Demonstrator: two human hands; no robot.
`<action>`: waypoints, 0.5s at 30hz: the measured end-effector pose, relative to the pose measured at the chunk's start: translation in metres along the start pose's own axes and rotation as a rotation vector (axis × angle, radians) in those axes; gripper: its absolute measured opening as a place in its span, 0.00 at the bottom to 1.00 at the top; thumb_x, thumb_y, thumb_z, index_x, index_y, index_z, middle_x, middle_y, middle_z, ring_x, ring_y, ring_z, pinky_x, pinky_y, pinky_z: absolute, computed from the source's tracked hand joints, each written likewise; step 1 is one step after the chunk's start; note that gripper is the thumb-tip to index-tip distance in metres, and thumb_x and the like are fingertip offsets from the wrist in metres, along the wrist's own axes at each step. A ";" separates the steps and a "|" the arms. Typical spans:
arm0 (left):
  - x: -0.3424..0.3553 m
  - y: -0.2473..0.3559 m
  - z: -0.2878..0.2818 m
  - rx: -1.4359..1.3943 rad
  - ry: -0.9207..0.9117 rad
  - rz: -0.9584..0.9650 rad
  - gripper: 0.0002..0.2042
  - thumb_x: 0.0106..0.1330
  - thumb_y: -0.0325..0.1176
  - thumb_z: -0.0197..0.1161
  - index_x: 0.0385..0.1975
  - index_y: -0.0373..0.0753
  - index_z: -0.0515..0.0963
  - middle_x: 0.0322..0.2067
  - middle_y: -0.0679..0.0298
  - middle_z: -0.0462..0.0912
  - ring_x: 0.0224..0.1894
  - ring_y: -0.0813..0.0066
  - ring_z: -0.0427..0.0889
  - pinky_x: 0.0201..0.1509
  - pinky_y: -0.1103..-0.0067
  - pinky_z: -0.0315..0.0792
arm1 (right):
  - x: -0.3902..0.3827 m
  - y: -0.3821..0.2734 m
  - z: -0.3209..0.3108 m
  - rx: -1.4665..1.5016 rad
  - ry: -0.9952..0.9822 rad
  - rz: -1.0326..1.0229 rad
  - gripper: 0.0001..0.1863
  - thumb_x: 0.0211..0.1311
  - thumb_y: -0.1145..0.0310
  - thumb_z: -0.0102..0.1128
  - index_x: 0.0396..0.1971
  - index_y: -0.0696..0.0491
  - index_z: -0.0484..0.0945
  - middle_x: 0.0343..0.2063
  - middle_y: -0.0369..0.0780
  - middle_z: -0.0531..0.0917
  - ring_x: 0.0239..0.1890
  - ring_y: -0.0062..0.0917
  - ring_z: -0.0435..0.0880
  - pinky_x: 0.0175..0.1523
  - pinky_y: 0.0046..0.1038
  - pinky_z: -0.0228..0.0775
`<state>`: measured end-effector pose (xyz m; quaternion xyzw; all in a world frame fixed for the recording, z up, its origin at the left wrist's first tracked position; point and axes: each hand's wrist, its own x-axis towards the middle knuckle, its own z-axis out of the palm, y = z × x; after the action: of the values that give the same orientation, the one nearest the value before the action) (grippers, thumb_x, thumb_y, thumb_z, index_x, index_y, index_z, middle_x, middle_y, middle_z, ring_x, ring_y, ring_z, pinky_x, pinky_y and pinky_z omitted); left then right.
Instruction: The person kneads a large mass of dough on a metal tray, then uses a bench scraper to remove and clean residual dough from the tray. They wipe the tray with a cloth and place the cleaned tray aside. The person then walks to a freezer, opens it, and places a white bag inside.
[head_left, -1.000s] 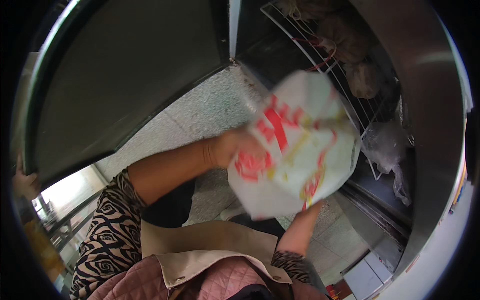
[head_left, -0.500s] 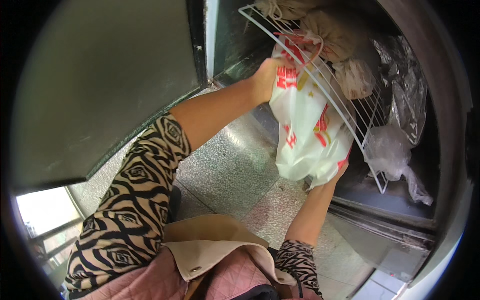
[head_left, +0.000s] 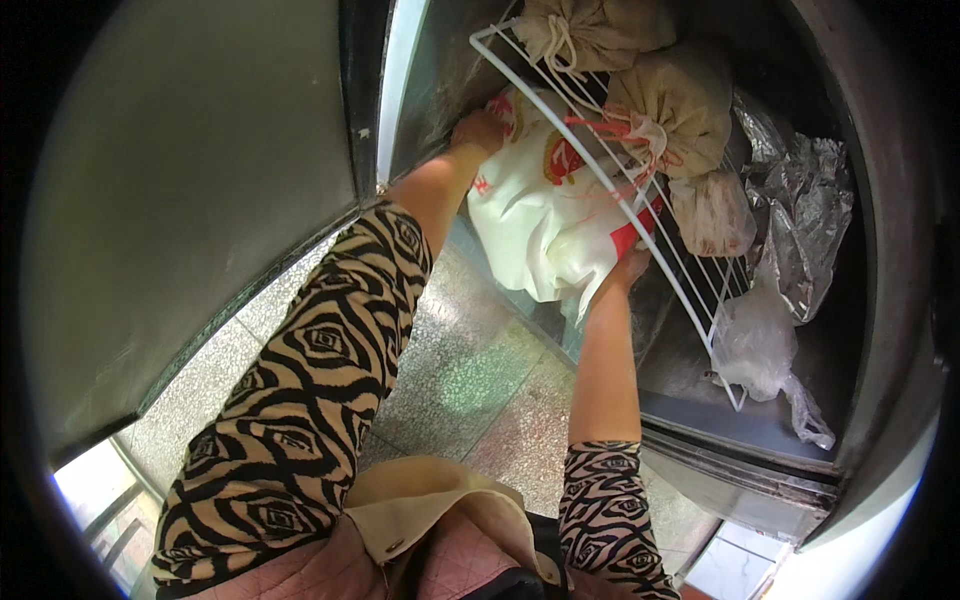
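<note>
A bulky white plastic bag [head_left: 535,220] with red and yellow print is held between my two hands, partly beneath a white wire shelf [head_left: 612,192] inside a dark-walled cabinet. My left hand [head_left: 480,132] grips its far left edge, fingertips mostly hidden. On its near right side, close to the shelf's front bar, my right hand [head_left: 630,266] is closed on the bag, its fingers largely out of sight. What fills the bag cannot be seen.
On the shelf sit tied beige cloth bags [head_left: 672,100], a small clear bag with brownish contents [head_left: 712,215], a crumpled silver foil bag [head_left: 800,220] and a knotted clear plastic bag [head_left: 755,340]. A dark door [head_left: 210,200] stands open at left, above a speckled tile floor [head_left: 440,350].
Both hands have moved the white bag farther into the cabinet, up and left in the picture, with more of it under the shelf. My forearms reach farther forward.
</note>
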<state>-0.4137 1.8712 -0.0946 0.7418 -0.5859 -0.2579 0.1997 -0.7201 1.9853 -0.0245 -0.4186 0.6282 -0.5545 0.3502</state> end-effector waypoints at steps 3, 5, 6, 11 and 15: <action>-0.014 0.004 -0.006 -0.320 0.025 -0.150 0.28 0.73 0.57 0.54 0.53 0.36 0.82 0.47 0.52 0.88 0.51 0.56 0.86 0.58 0.68 0.77 | -0.013 -0.004 -0.009 0.043 -0.051 0.022 0.37 0.69 0.59 0.65 0.71 0.59 0.62 0.61 0.52 0.76 0.62 0.41 0.78 0.62 0.33 0.75; -0.045 0.007 -0.023 -0.839 0.017 -0.102 0.27 0.73 0.58 0.54 0.55 0.41 0.81 0.50 0.56 0.86 0.53 0.60 0.84 0.60 0.69 0.75 | -0.027 -0.003 -0.018 0.034 -0.071 -0.005 0.39 0.68 0.59 0.66 0.72 0.59 0.60 0.62 0.54 0.75 0.63 0.42 0.77 0.64 0.34 0.74; -0.070 0.009 -0.028 -0.881 0.017 0.001 0.27 0.73 0.59 0.53 0.57 0.43 0.80 0.53 0.57 0.85 0.56 0.63 0.82 0.62 0.68 0.72 | -0.037 0.000 -0.022 -0.021 -0.033 -0.098 0.41 0.68 0.60 0.66 0.73 0.59 0.57 0.64 0.55 0.73 0.65 0.43 0.75 0.66 0.35 0.72; -0.145 0.020 0.010 -0.021 0.277 0.341 0.42 0.69 0.67 0.52 0.78 0.52 0.52 0.76 0.49 0.54 0.75 0.46 0.59 0.79 0.53 0.50 | -0.058 0.018 -0.009 -0.104 -0.047 -0.107 0.47 0.68 0.63 0.67 0.77 0.59 0.47 0.73 0.56 0.59 0.72 0.42 0.64 0.75 0.38 0.57; -0.066 0.018 0.021 0.286 0.096 0.278 0.45 0.66 0.56 0.62 0.80 0.55 0.47 0.77 0.43 0.50 0.76 0.44 0.57 0.75 0.54 0.59 | -0.020 0.002 0.035 -0.228 -0.463 -0.265 0.48 0.72 0.56 0.63 0.79 0.55 0.41 0.77 0.50 0.51 0.77 0.41 0.55 0.78 0.37 0.51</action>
<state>-0.4524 1.9312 -0.0904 0.6862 -0.7031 -0.1062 0.1537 -0.6813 1.9893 -0.0320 -0.6490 0.5296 -0.4110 0.3596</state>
